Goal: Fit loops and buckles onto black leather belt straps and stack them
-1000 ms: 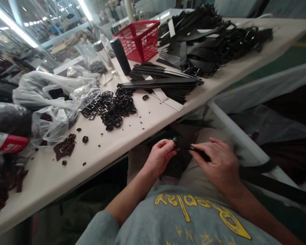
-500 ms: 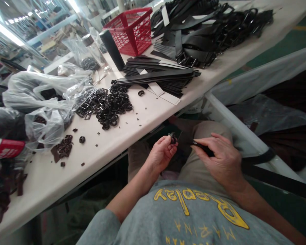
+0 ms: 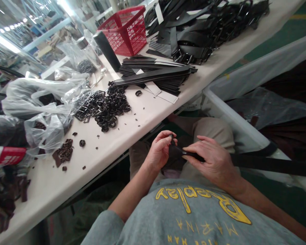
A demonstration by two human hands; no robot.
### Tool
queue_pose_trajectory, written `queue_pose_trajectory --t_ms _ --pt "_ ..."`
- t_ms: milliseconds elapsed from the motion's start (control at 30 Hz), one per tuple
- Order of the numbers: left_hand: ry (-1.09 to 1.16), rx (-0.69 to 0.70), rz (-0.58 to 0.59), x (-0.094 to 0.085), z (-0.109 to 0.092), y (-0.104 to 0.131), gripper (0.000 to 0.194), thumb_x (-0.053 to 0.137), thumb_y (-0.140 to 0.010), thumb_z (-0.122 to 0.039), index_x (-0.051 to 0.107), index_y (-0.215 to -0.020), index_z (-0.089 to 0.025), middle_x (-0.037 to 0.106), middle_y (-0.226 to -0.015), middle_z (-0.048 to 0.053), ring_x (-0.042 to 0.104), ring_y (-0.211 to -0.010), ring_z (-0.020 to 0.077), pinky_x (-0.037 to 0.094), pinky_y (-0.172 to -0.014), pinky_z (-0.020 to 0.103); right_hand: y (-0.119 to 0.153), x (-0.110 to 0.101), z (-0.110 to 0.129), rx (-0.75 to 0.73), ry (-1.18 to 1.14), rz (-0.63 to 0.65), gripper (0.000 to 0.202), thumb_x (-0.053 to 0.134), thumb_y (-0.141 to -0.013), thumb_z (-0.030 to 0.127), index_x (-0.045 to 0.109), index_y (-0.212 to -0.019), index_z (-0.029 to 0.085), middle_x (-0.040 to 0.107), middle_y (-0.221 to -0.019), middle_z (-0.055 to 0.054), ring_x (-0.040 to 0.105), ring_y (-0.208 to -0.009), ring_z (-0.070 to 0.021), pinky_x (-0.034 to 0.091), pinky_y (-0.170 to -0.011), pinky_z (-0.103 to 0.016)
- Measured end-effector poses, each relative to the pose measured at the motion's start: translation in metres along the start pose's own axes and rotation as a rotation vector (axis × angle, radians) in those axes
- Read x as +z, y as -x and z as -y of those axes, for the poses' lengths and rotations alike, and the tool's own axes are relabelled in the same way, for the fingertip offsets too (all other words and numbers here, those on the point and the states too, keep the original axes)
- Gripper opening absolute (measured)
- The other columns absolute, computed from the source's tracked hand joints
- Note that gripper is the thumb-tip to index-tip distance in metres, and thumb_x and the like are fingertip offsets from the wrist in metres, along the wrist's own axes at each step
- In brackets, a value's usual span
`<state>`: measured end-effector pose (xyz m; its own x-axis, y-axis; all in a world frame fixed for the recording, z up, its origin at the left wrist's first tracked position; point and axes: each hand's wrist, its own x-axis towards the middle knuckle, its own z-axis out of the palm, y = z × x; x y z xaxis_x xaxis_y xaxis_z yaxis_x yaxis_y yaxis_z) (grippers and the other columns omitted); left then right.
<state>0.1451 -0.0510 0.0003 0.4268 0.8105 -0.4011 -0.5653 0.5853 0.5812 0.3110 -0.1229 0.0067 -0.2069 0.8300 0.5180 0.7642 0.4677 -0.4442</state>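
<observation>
The left hand [image 3: 159, 149], at the centre of the frame, rises from the lower left, fingers bent, pinching 1 small dark piece [image 3: 171, 136]. The right hand [image 3: 211, 160], right of centre, reaches in from the lower right, its back to the camera and fingertips pointing left, gripping 1 black strap [image 3: 272, 165].

On the surface [image 3: 48, 183], upper left to upper centre, are 1 pile of frames [image 3: 90, 105], 1 pile of loops [image 3: 112, 109], both too crowded to count, 1 dark cylinder [image 3: 107, 51], 1 red basket [image 3: 129, 34] and 1 loose loop [image 3: 138, 93].

The strap lies right of centre, its slotted end pointing left towards the left hand; its long axis runs nearly level, dipping slightly towards the right edge.
</observation>
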Motion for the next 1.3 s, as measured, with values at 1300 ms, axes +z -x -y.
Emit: queue_pose_trajectory --t_ms 1300 --pt "-0.467 0.562 -0.155 -0.012 0.032 0.004 0.017 0.082 -0.074 -0.023 0.066 -0.079 -0.022 0.066 -0.091 0.0 0.062 -0.086 0.0138 0.051 -0.082 0.026 0.013 0.031 -0.006 0.347 0.034 -0.155 0.014 0.063 -0.091 0.027 0.061 -0.079 0.02 0.064 -0.072 -0.001 0.062 -0.07 -0.0192 0.046 -0.065 -0.032"
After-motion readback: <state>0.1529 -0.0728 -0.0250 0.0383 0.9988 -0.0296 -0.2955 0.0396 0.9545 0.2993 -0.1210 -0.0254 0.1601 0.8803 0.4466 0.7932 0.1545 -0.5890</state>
